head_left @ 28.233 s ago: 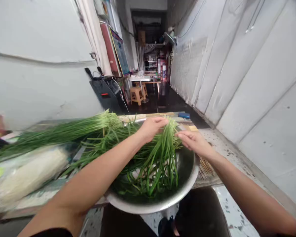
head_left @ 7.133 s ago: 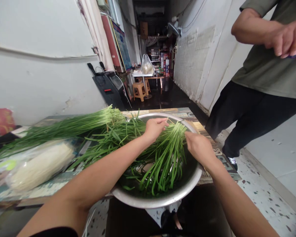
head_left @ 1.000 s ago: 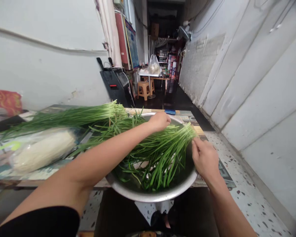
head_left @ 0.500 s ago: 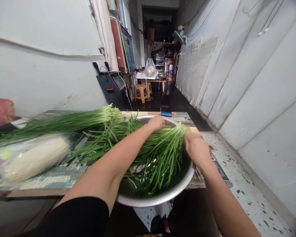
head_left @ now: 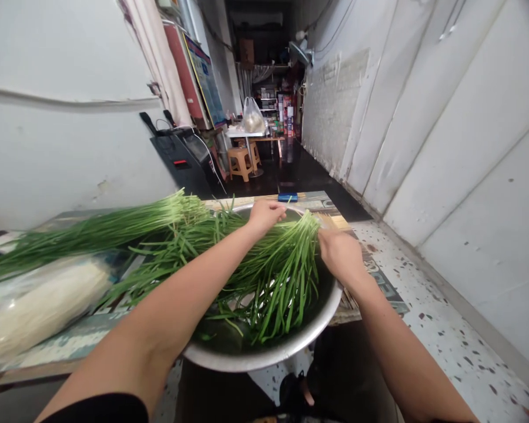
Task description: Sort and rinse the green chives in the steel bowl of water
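Observation:
A large steel basin (head_left: 264, 359) holds long green garlic chives (head_left: 286, 294), their leaves hanging down inside it and over its left side. My right hand (head_left: 341, 254) is closed at the basin's right rim, around the pale stem ends of a bunch; its fingertips are partly hidden. Over the basin's far side is my left hand (head_left: 265, 215), thumb and fingers pinched together. Whatever it pinches is too small to make out. Another pile of chives (head_left: 110, 226) lies on the table to the left, stem ends toward the basin.
A clear plastic bag of pale contents (head_left: 48, 305) lies on the patterned table (head_left: 83, 326) at left. A blue object (head_left: 288, 197) sits at the table's far edge. Farther back are tan stools (head_left: 240, 163), a white table (head_left: 242, 133) and a black machine (head_left: 183, 158).
The view has shifted, so the scene sits further left. My left hand has lifted slightly off the chives, its fingers now visible in a pinch. My right hand stays at the stem ends.

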Available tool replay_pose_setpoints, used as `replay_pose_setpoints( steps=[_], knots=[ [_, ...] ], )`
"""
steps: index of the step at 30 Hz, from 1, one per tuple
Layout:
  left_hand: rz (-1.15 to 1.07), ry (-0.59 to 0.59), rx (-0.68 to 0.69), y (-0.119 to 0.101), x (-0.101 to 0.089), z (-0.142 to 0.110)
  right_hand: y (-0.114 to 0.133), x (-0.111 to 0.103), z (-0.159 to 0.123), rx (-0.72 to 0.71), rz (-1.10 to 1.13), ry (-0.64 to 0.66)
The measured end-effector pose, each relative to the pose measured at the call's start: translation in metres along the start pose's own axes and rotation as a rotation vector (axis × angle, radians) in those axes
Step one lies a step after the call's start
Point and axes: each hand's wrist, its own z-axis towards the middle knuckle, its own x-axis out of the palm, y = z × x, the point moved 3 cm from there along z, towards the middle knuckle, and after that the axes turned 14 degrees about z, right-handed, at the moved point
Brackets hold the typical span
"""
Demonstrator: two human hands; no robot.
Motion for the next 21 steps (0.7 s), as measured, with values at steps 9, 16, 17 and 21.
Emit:
replay_pose_setpoints(
  steps=[9,16,17,21],
  knots=[
    [-0.425,0.206,-0.179,-0.003,0.006,-0.007,0.001,-0.001,-0.002,0.066,0.003,0.017],
    [-0.422,0.266,-0.160,-0.010,0.007,-0.013,0.000,-0.001,-0.003,0.069,-0.004,0.007],
    [-0.422,0.271,-0.156,-0.011,0.007,-0.013,0.000,-0.001,-0.003,0.069,-0.004,0.004],
    [-0.422,0.281,-0.161,-0.012,0.007,-0.015,-0.002,-0.001,-0.003,0.057,0.009,-0.015]
  ],
)
